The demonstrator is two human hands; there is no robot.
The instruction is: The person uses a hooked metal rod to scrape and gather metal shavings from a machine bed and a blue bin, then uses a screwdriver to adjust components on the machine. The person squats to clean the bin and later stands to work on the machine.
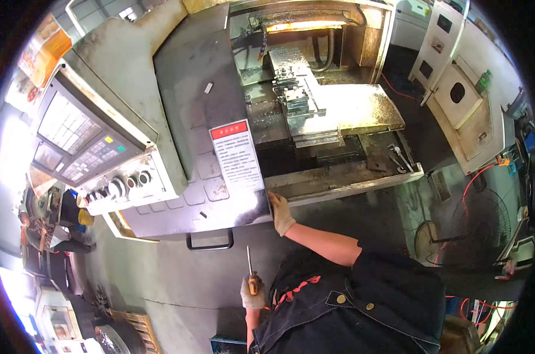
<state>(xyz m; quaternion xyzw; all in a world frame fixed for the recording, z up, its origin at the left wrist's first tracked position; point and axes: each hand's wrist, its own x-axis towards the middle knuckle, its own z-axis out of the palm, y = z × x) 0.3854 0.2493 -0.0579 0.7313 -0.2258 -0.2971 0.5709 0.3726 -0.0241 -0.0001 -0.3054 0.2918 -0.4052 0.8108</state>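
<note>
Screwdriver [253, 285] is in the gloved left hand [251, 300], fingers wrapped round the amber handle. Long axis runs near upright in view, shaft pointing away from the body, tip short of the grey machine door [191, 118] and right of its black pull handle [211, 248]. Gloved right hand [281, 215] is the nearer one to the door: touching its right edge, ahead and slightly right of the screwdriver. Can't tell if those fingers are clamped or just resting.
</note>
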